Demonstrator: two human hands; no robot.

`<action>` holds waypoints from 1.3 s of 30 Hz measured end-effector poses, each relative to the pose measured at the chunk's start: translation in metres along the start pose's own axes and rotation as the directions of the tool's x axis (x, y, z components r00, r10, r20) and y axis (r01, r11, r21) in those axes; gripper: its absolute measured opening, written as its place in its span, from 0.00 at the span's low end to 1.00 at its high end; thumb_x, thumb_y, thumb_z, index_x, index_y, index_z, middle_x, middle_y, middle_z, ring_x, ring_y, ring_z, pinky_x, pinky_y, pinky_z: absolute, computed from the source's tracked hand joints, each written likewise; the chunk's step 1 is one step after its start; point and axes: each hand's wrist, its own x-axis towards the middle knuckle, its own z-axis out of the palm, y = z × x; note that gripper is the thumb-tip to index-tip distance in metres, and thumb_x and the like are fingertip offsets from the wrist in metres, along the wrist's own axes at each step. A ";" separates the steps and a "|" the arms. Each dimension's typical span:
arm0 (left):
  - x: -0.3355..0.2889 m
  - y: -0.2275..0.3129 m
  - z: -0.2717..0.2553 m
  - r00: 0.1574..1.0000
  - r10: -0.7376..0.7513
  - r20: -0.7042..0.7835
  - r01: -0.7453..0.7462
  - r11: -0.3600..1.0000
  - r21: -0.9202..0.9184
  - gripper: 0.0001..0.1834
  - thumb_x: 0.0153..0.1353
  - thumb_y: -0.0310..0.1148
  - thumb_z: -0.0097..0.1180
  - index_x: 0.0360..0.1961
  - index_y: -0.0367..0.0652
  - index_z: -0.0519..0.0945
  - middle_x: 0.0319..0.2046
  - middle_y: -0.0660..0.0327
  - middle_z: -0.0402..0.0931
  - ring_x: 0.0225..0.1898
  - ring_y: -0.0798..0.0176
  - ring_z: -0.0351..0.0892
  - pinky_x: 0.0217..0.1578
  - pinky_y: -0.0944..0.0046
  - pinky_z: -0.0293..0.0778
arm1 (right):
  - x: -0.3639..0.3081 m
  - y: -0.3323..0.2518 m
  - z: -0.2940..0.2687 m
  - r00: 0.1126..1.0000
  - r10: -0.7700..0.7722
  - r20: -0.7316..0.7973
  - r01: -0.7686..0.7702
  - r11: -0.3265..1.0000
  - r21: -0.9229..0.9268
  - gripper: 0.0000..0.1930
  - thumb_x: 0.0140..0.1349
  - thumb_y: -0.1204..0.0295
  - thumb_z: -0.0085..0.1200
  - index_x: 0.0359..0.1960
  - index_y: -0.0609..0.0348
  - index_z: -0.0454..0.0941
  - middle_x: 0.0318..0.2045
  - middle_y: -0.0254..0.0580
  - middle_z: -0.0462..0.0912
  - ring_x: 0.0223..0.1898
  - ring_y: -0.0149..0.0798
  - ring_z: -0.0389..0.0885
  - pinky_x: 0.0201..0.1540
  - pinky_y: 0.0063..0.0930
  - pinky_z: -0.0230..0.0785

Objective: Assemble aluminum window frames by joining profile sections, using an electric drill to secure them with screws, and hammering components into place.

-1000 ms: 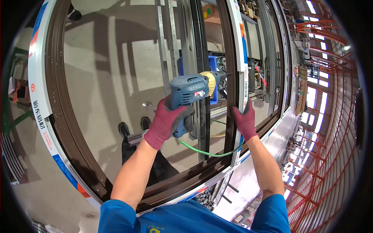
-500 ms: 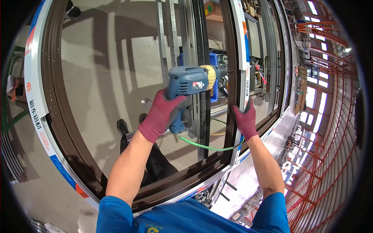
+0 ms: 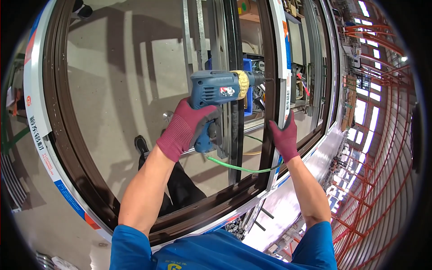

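Drill (image 3: pixel 215 87), dark blue with yellow collar (image 3: pixel 243 84)

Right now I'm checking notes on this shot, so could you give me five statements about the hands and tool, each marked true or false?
1. The left hand holds a blue drill. True.
2. Both hands are bare. False: both wear dark red gloves with dark grey on the gripping side.
3. The right hand touches the brown bar. True.
4. The drill's front end points to the picture's left. False: it points right, toward the brown bar.
5. The cord at the drill's handle is red. False: it is a green cord.
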 end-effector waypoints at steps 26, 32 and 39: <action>0.007 -0.011 0.015 0.999 -0.052 0.005 0.052 0.992 -0.114 0.14 0.67 0.30 0.67 0.49 0.34 0.81 0.36 0.54 0.84 0.27 0.62 0.84 0.29 0.60 0.83 | 0.001 0.017 0.002 0.999 -0.027 -0.045 0.024 0.996 -0.082 0.32 0.62 0.72 0.70 0.66 0.66 0.70 0.51 0.53 0.87 0.53 0.45 0.86 0.58 0.37 0.76; 0.010 -0.007 0.017 0.998 -0.048 -0.030 0.047 0.997 -0.054 0.13 0.66 0.31 0.67 0.46 0.34 0.81 0.33 0.56 0.83 0.24 0.63 0.82 0.25 0.59 0.82 | 0.001 0.011 0.002 1.000 -0.003 -0.023 0.001 0.998 -0.063 0.31 0.62 0.73 0.70 0.65 0.66 0.70 0.51 0.53 0.87 0.53 0.45 0.86 0.59 0.37 0.75; 0.003 0.001 0.024 0.998 -0.048 -0.042 0.047 0.999 -0.028 0.11 0.64 0.31 0.66 0.41 0.34 0.82 0.28 0.58 0.81 0.20 0.64 0.81 0.21 0.59 0.82 | 0.001 0.008 0.000 1.000 -0.001 -0.003 0.001 0.999 -0.033 0.31 0.62 0.73 0.70 0.65 0.66 0.70 0.52 0.53 0.86 0.54 0.45 0.86 0.59 0.37 0.75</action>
